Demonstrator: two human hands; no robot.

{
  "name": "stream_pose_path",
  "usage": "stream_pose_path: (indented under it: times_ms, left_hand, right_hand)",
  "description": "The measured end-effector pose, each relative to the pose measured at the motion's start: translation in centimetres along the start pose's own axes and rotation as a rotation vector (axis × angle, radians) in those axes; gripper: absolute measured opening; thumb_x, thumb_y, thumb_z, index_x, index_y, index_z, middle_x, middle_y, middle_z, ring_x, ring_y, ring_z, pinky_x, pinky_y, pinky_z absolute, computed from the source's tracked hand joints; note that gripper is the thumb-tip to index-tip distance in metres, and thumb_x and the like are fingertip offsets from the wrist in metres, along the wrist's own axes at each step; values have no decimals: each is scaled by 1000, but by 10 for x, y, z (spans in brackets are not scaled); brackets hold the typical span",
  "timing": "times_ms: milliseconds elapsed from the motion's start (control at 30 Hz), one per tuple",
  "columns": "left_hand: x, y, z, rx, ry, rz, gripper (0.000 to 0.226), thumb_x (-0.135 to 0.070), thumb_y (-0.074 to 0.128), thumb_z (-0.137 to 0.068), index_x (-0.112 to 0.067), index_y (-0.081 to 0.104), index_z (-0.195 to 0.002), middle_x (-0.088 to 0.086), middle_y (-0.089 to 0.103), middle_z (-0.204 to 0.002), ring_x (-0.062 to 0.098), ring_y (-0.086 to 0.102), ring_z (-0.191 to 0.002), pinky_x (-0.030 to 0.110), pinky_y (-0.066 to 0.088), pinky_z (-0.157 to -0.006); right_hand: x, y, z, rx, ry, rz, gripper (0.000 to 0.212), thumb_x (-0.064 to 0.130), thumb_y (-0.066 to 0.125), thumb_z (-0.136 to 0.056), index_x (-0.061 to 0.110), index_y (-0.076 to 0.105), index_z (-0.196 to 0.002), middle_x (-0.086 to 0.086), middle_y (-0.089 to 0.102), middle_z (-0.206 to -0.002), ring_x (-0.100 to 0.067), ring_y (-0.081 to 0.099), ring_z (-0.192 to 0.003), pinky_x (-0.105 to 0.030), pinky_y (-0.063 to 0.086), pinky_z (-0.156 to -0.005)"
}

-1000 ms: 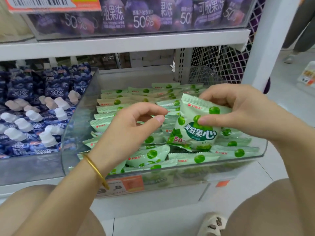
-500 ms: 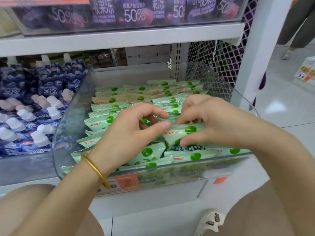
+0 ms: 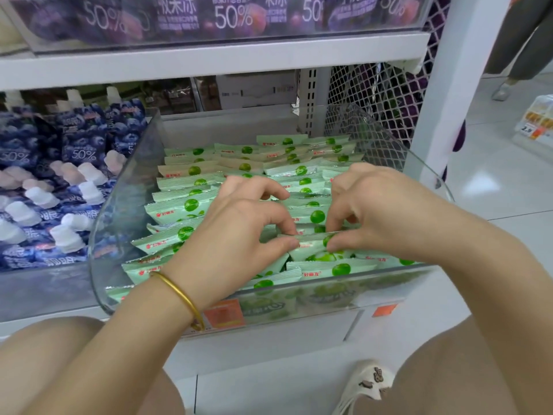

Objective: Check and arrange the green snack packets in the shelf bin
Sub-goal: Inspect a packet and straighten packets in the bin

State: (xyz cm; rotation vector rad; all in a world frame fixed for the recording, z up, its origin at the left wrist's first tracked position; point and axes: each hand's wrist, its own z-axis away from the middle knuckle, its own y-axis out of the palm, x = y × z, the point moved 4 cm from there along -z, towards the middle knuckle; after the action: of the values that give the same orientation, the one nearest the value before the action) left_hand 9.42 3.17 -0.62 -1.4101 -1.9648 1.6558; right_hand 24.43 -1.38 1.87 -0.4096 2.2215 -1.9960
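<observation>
A clear plastic shelf bin (image 3: pixel 125 187) holds several rows of upright green snack packets (image 3: pixel 191 187). One green packet (image 3: pixel 311 245) stands near the front of the middle row, its top seam level with its neighbours. My left hand (image 3: pixel 236 235), with a gold bangle on the wrist, pinches the left end of that seam between thumb and forefinger. My right hand (image 3: pixel 377 214) pinches the right end the same way. Both hands hide the packets just behind them.
Blue spouted jelly pouches (image 3: pixel 59 187) fill the bin to the left. A shelf with purple pouches (image 3: pixel 233 16) hangs overhead. A white upright post (image 3: pixel 440 94) and wire mesh stand at the right. Someone's legs (image 3: pixel 520 40) stand on the floor at far right.
My right hand lowered the lifted packet from above the bin into the front of the middle row. My left hand came in beside it and took hold of the seam.
</observation>
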Motion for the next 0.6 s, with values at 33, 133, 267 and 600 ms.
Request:
stream_pose_path:
  times_ms: [33, 133, 267, 600]
  left_hand:
    - [0, 2, 0, 10, 10, -18, 8, -35, 73, -76, -30, 69, -71, -12, 51, -114, 6, 28, -106, 20, 21, -90]
    - [0, 6, 0, 39, 3, -26, 11, -41, 66, -73, -30, 70, -70, -8, 53, -118, 12, 31, -108, 29, 25, -94]
    - [-2, 1, 0, -49, -6, -17, 20, -44, 59, -72, -28, 70, -75, -9, 52, -120, 11, 31, -113, 29, 25, -96]
    - [-3, 3, 0, 41, -15, -67, 10, -39, 70, -77, -28, 72, -77, -11, 46, -132, 5, 21, -116, 30, 21, -101]
  right_hand:
    - [1, 4, -2, 16, -7, 18, 20, 47, 71, -75, 29, 72, -83, 15, 40, -70, -6, 33, -84, -29, 37, -83]
    - [2, 13, -4, 58, -9, 45, 21, 47, 69, -76, 28, 72, -85, 15, 39, -69, -6, 34, -85, -27, 35, -81]
    - [-3, 1, 0, 3, 36, -60, 18, 45, 73, -74, 27, 72, -77, 15, 42, -68, -8, 39, -86, -28, 37, -78]
    - [-3, 2, -4, 72, 51, -128, 22, 48, 70, -74, 26, 75, -79, 13, 46, -69, -7, 45, -82, -33, 44, -81]
